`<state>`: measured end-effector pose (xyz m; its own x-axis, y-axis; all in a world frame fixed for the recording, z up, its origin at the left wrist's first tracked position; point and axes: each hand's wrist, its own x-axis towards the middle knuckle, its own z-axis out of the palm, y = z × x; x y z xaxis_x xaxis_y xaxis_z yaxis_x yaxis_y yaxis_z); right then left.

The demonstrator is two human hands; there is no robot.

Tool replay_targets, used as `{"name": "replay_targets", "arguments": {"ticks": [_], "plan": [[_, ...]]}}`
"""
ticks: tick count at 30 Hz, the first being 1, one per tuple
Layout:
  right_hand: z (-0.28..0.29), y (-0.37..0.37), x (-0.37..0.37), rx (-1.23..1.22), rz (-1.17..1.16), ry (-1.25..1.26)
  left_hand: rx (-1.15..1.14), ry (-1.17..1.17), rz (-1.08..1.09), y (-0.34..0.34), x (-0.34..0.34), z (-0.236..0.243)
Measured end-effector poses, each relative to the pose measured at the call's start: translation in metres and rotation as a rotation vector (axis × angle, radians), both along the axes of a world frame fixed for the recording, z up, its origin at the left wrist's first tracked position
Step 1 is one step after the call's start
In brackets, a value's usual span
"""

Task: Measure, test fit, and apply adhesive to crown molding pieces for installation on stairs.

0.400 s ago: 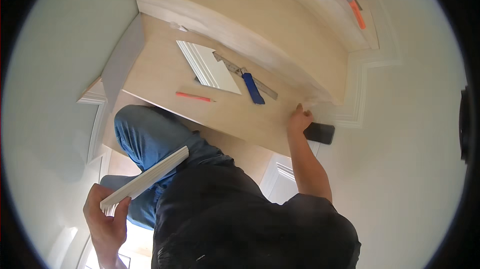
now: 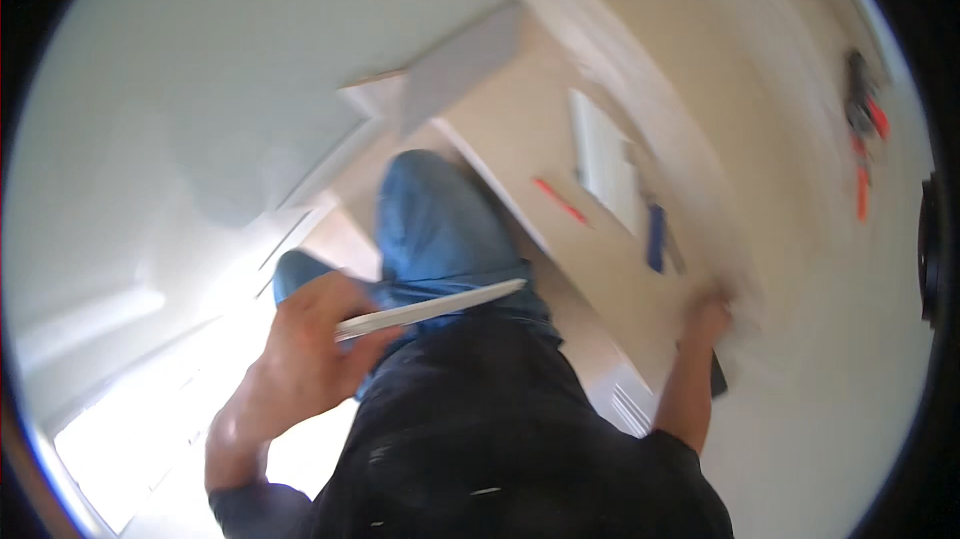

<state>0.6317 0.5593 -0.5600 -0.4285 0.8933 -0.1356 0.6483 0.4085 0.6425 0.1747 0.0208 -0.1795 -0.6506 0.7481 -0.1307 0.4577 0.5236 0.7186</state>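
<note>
My left hand (image 2: 318, 344) is closed around one end of a white strip of moulding (image 2: 440, 307), which reaches across my lap. My right hand (image 2: 708, 313), smeared by motion, rests at the right end of the wooden stair tread (image 2: 510, 159), and its fingers cannot be made out. Partly behind that wrist lies a dark phone (image 2: 718, 379). On the tread are a wide white moulding offcut (image 2: 606, 167), a blue-handled utility knife (image 2: 656, 239), a metal ruler (image 2: 676, 257) mostly covered, and a red pencil (image 2: 562, 201).
A higher step (image 2: 690, 99) curves up behind the tread. Orange-and-dark tools (image 2: 862, 124) lie at the far right. A grey board (image 2: 462, 67) stands against the wall at the tread's left end. My bent knees (image 2: 425, 209) are close to the tread's front edge.
The whole view has swung, so the steps appear further right and more tilted. My left hand has come nearer with the moulding strip, now lying flatter across my lap. My right hand stays near the phone.
</note>
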Motion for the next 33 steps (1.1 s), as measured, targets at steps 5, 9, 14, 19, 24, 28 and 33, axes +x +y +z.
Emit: {"name": "replay_targets", "arguments": {"ticks": [5, 9, 14, 19, 24, 28, 33], "plan": [[0.037, 0.040, 0.032, 0.021, -0.138, 0.671, 0.124, -0.019, -0.009, -0.032, -0.017, -0.016], [0.055, -0.027, -0.046, -0.080, -0.713, 1.722, 0.075, 0.024, -0.052, -0.020, -0.008, -0.009], [0.105, -0.051, -0.066, -0.064, -0.590, 1.760, 0.115, 0.012, -0.087, -0.025, -0.015, -0.010], [0.159, -0.106, -0.170, -0.396, -0.193, 1.772, 0.088, 0.017, -0.085, -0.024, -0.007, -0.006], [0.224, -0.188, -0.288, -0.958, 0.394, 1.800, 0.135, 0.118, -0.147, -0.029, 0.014, -0.008], [0.289, -0.257, -0.345, -1.453, 1.013, 1.475, 0.140, 0.175, -0.150, -0.032, 0.039, -0.010], [0.336, -0.299, -0.389, -1.622, 1.447, 1.081, 0.156, 0.284, -0.161, -0.041, 0.058, -0.015]]}}
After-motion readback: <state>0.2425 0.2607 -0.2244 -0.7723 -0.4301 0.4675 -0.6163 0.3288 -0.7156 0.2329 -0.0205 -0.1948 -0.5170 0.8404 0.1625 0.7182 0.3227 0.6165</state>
